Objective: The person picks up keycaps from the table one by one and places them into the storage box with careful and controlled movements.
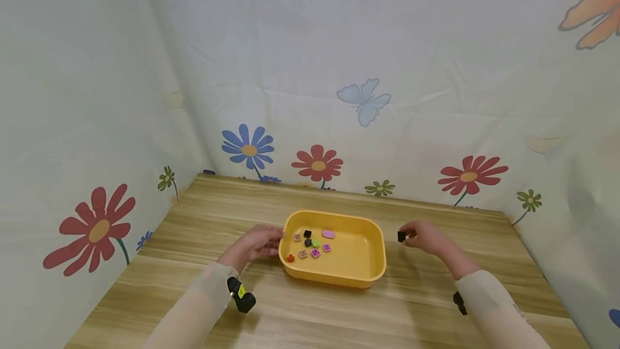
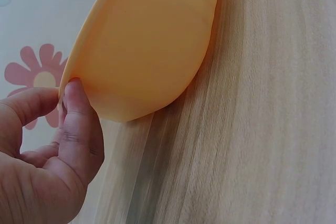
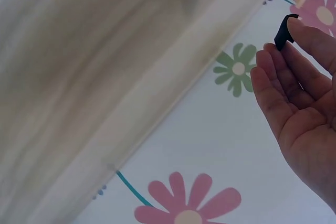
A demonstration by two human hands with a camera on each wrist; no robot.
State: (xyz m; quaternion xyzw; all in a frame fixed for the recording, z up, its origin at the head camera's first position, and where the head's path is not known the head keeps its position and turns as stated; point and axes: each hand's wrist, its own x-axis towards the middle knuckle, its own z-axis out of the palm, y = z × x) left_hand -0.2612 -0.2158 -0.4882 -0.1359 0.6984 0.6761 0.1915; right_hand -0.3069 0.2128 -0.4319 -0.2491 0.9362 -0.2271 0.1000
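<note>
My left hand [image 1: 259, 241] pinches the left rim of a yellow plastic tray [image 1: 353, 255] between thumb and fingers; the left wrist view shows the grip on the edge of the tray wall [image 2: 147, 40]. To the right of the tray, my right hand [image 1: 428, 241] holds a small black building brick [image 1: 401, 237] with thumb and fingertips, raised over the table. Seen from the right wrist, that brick [image 3: 283, 34] has a curved, notched outline. Several small bricks lie loose in the tray's left half, among them a pink one [image 1: 328, 234], a red one [image 1: 290, 258] and a green one [image 1: 316, 243].
A wood-grain table [image 1: 310, 316] carries the tray near its middle. Behind it and at both sides hangs a pale curtain [image 1: 300, 58] printed with flowers and butterflies. Each wrist bears a black camera, such as the left one [image 1: 242, 296].
</note>
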